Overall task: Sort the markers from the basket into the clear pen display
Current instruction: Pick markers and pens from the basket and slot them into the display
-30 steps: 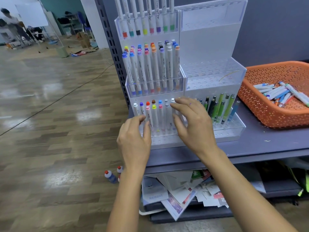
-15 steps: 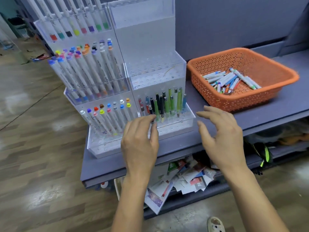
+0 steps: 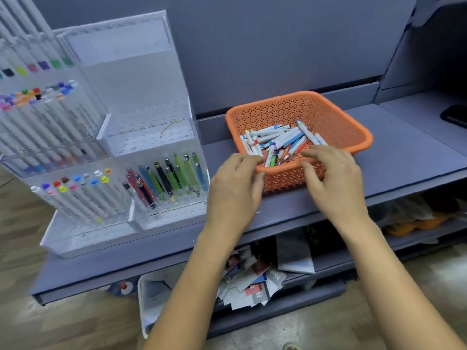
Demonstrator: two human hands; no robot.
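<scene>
An orange perforated basket (image 3: 336, 117) stands on the grey shelf and holds a pile of markers (image 3: 280, 141) with white barrels and coloured caps. The clear tiered pen display (image 3: 141, 132) is to its left, with several markers upright in its left tiers and coloured pens in its lower right tier. My left hand (image 3: 235, 190) hovers at the basket's front left corner, fingers curled and apart, holding nothing. My right hand (image 3: 333, 180) is over the basket's front rim, fingers spread, with nothing in it.
The grey shelf (image 3: 404, 152) runs right past the basket, where a dark object (image 3: 454, 116) lies at the frame edge. Loose papers (image 3: 252, 279) and a white bin (image 3: 151, 299) sit on the lower shelf. A grey back panel rises behind.
Both hands have moved right, from the front of the pen display to the basket's front rim. The view has swung right with them.
</scene>
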